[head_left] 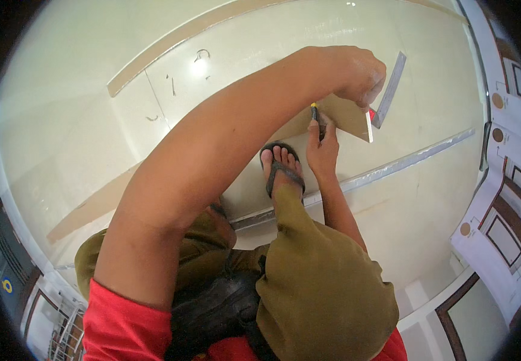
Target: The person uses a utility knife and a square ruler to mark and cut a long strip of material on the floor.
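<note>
The left hand (359,75) presses a metal square (388,90) onto the tan board (344,114) (long arm pointing up-right), fingers clenched over it. The right hand (322,144) grips a yellow-tipped knife (315,114), pointing away along the board's edge.

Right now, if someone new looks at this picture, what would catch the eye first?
The bare left arm crosses the middle, its left hand pressing a metal square onto a tan board piece at upper right. Just below, the right hand holds a yellow-tipped knife against that board's edge. A sandalled foot rests on the big pale panel.
</note>
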Available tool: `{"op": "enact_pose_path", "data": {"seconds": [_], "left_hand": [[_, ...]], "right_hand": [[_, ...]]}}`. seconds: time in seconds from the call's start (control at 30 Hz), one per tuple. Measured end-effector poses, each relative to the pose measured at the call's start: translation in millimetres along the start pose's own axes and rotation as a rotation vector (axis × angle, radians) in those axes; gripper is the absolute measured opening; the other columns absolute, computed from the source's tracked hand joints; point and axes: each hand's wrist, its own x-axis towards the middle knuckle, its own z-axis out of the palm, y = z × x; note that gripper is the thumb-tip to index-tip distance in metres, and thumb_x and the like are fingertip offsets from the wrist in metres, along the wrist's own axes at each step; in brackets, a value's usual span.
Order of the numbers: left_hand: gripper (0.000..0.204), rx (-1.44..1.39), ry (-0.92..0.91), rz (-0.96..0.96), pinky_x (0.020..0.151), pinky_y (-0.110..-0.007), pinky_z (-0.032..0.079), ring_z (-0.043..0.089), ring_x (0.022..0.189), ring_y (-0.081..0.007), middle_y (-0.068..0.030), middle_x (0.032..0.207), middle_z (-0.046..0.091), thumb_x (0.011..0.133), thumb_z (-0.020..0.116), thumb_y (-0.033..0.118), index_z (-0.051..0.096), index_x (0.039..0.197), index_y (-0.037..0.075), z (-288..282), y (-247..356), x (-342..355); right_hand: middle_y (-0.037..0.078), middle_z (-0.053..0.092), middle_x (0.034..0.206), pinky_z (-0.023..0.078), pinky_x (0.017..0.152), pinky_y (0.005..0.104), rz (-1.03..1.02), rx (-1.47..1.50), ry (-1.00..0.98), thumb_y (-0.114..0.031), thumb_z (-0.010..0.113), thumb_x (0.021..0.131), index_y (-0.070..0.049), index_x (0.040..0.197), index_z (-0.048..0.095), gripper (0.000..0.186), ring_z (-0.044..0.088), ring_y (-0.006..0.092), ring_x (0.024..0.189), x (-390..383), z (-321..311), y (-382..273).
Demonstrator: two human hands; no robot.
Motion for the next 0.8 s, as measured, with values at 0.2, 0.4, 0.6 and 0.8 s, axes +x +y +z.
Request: {"op": "enact_pose_path", "data": {"seconds": [0.2,0.4,0.6,0.8], "left_hand": [[0.024,-0.041,-0.013,0.044,0.081,-0.041,0.059,0.076,0.088,-0.0301,-0.0119,0.095,0.081,0.084,0.080,0.026,0.084,0.099,0.008,1,-19,-6],[0.023,-0.085,0.102,0.118,0.079,-0.041,0.059,0.075,0.085,-0.0302,-0.0112,0.092,0.080,0.085,0.078,0.027,0.084,0.097,0.009,20,-26,9],[0.023,-0.027,0.140,0.083,0.081,-0.042,0.059,0.075,0.089,-0.0305,-0.0111,0.093,0.080,0.085,0.077,0.028,0.084,0.099,0.012,27,-21,4],[0.029,-0.012,0.070,-0.009,0.085,-0.043,0.060,0.077,0.094,-0.0327,-0.0130,0.098,0.081,0.080,0.082,0.025,0.084,0.107,0.013,21,-8,-3]], "right_hand": [[0.033,0.065,0.135,0.050,0.108,0.0518,-0.037,-0.010,0.053,-0.025,0.055,0.109,0.002,0.144,0.057,0.044,0.063,0.0499,0.127,0,5,-11],[0.028,0.069,0.132,0.051,0.104,0.0473,-0.174,-0.099,0.161,-0.023,0.055,0.108,0.000,0.146,0.059,0.044,0.068,0.0438,0.121,16,4,17],[0.032,0.064,0.139,0.048,0.110,0.0530,-0.190,-0.106,0.114,-0.022,0.052,0.109,0.001,0.147,0.057,0.045,0.061,0.0502,0.130,12,6,15],[0.031,0.064,0.140,0.049,0.110,0.0531,-0.222,-0.106,0.105,-0.021,0.053,0.108,-0.002,0.148,0.057,0.044,0.061,0.0498,0.130,12,4,14]]}}
